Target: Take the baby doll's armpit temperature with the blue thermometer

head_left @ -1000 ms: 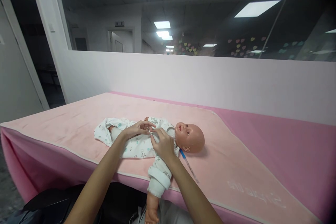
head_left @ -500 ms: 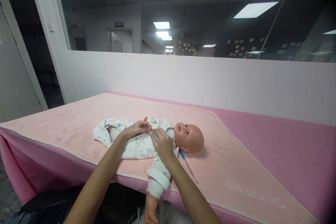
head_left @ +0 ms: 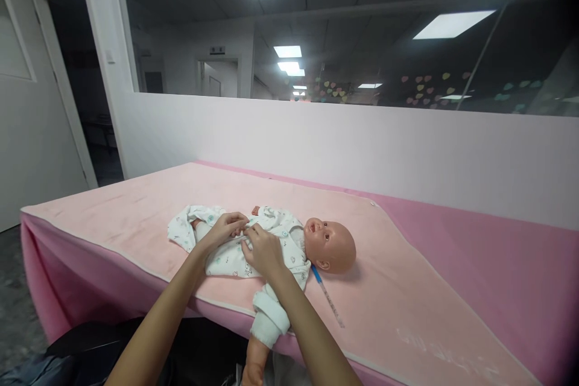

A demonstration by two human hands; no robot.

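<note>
A baby doll [head_left: 332, 246] lies on its back, its bald head to the right and its legs to the left. It wears a white printed baby gown [head_left: 230, 260]. My left hand [head_left: 226, 230] rests over the belly, with its fingers bent and pinching the front edge of the gown. Close beside it, my right hand [head_left: 263, 250] also has its fingertips closed on the cloth; whatever fastening lies between them is too small to make out. The doll's near arm [head_left: 256, 359], in a rolled white sleeve [head_left: 270, 316], hangs over the table edge.
A thin thermometer-like stick with a blue end [head_left: 328, 295] lies beside the doll's neck. Under the doll a peach blanket [head_left: 398, 307] covers a pink cloth [head_left: 479, 259] on the table. Behind stands a white wall [head_left: 344, 145] with a window above; a doorway is at left.
Both hands have shifted left along the front of the gown, from the chest towards the belly. The view has turned slightly left.
</note>
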